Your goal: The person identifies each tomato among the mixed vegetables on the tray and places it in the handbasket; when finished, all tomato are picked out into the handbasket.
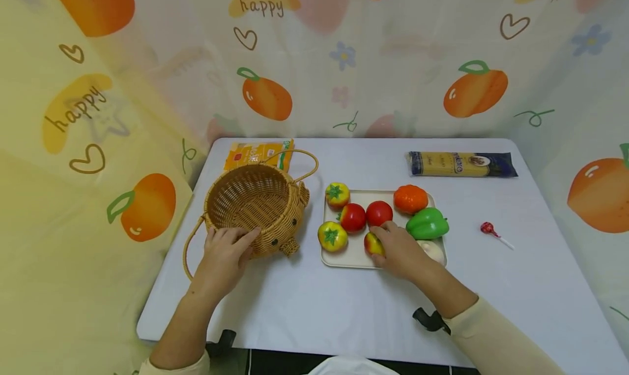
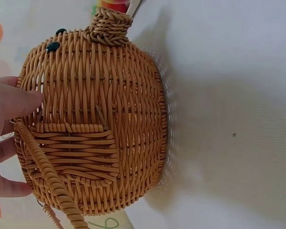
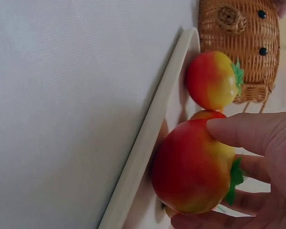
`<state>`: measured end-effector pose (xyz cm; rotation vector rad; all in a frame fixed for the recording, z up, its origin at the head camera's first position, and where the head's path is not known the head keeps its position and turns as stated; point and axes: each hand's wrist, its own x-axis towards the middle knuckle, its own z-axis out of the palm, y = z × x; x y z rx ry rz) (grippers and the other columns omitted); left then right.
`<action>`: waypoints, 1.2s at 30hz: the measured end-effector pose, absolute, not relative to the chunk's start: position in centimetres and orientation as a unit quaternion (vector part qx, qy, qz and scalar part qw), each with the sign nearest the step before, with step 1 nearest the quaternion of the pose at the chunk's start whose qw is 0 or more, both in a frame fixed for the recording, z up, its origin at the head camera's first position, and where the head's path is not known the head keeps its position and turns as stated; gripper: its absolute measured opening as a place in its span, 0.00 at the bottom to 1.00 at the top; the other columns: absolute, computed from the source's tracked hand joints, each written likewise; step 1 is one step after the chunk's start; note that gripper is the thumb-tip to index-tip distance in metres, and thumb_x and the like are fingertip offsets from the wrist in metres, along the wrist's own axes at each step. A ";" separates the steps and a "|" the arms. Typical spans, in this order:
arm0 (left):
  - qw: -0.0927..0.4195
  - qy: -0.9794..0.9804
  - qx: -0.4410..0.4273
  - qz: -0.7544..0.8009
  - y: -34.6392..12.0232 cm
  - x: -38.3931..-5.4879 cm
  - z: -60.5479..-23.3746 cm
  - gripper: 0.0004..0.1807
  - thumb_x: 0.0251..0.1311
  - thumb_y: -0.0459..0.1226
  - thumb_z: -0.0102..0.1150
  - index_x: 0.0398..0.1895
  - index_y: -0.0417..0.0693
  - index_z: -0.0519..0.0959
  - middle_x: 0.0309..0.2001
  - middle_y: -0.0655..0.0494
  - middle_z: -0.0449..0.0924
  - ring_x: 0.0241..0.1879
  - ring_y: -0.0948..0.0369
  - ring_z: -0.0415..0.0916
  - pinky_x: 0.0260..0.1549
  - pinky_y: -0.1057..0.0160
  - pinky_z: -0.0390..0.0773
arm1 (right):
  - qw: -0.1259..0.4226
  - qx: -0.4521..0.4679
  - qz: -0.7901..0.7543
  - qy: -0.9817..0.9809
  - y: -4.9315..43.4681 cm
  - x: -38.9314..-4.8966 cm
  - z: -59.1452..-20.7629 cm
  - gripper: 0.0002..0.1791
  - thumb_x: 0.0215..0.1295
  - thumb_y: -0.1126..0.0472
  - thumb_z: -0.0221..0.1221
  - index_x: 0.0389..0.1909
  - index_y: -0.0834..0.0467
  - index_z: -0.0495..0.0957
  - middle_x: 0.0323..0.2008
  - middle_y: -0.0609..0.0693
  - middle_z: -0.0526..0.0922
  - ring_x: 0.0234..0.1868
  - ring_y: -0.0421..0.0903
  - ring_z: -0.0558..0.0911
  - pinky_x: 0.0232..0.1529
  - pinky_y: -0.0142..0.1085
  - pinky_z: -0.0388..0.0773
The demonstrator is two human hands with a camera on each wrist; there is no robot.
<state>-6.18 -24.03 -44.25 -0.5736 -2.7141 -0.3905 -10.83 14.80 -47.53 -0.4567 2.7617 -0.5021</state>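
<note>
My left hand holds the near rim of a tan wicker basket, its thumb on the outer wall in the left wrist view. The basket has button eyes, a woven snout and two loop handles. Over the near edge of a cream tray, my right hand grips a red-and-yellow toy tomato with a green leafy top. Several more tomatoes lie on the tray, among them a yellowish one at the near left and a red one mid-tray.
An orange pumpkin-like vegetable, a green bell pepper and a whitish item share the tray. Behind the basket lies a yellow packet. A pasta pack lies back right, a red lollipop nearer.
</note>
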 end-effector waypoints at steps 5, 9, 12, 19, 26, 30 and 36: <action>0.178 -0.953 -0.200 -0.142 -24.2 -6.0 -44.3 0.27 0.51 0.26 0.74 0.57 0.50 0.85 0.44 0.46 0.82 0.48 0.40 0.77 0.58 0.21 0.63 | 0.152 -0.156 -0.179 0.959 14.5 -11.0 -47.4 0.36 0.60 0.54 0.72 0.69 0.57 0.73 0.58 0.59 0.75 0.56 0.56 0.76 0.58 0.53 0.80; 0.190 -0.949 -0.202 -0.149 -24.2 -6.0 -44.2 0.27 0.50 0.24 0.75 0.55 0.49 0.86 0.44 0.45 0.82 0.47 0.40 0.77 0.58 0.20 0.63 | 0.149 -0.158 -0.181 0.959 14.5 -10.9 -47.2 0.36 0.60 0.54 0.72 0.69 0.58 0.73 0.59 0.59 0.75 0.56 0.57 0.76 0.59 0.54 0.79; 0.193 -0.948 -0.202 -0.151 -24.1 -6.0 -44.1 0.28 0.48 0.23 0.75 0.55 0.49 0.86 0.43 0.44 0.81 0.47 0.40 0.77 0.58 0.19 0.62 | 0.144 -0.165 -0.187 0.958 14.5 -10.8 -46.7 0.35 0.60 0.54 0.72 0.68 0.58 0.74 0.59 0.59 0.75 0.56 0.57 0.77 0.59 0.54 0.79; 0.192 -0.949 -0.203 -0.149 -24.1 -5.8 -44.3 0.28 0.48 0.22 0.74 0.56 0.49 0.86 0.42 0.44 0.80 0.46 0.40 0.77 0.57 0.18 0.60 | 0.131 -0.186 -0.204 0.952 13.9 -11.4 -44.1 0.34 0.62 0.51 0.71 0.68 0.56 0.74 0.60 0.59 0.75 0.57 0.56 0.78 0.58 0.54 0.80; 0.192 -0.948 -0.205 -0.152 -23.6 -5.7 -44.7 0.29 0.47 0.23 0.75 0.55 0.50 0.86 0.42 0.46 0.80 0.47 0.41 0.77 0.57 0.18 0.60 | 0.112 -0.220 -0.187 0.951 11.7 -14.2 -40.0 0.35 0.64 0.52 0.69 0.71 0.55 0.71 0.61 0.59 0.75 0.57 0.56 0.78 0.59 0.53 0.80; 0.191 -0.948 -0.206 -0.152 -23.4 -5.6 -44.8 0.30 0.47 0.23 0.75 0.56 0.51 0.86 0.42 0.46 0.80 0.47 0.42 0.77 0.58 0.18 0.60 | 0.095 -0.250 -0.178 0.947 9.5 -15.9 -37.8 0.34 0.66 0.52 0.67 0.71 0.56 0.71 0.61 0.59 0.74 0.56 0.57 0.78 0.58 0.52 0.80; 0.199 -0.944 -0.214 -0.150 -23.2 -5.5 -44.9 0.30 0.46 0.23 0.76 0.56 0.51 0.86 0.42 0.47 0.80 0.46 0.42 0.77 0.57 0.18 0.62 | 0.086 -0.297 -0.181 0.934 5.6 -17.8 -35.6 0.33 0.67 0.52 0.66 0.71 0.54 0.70 0.62 0.59 0.73 0.54 0.56 0.78 0.55 0.49 0.80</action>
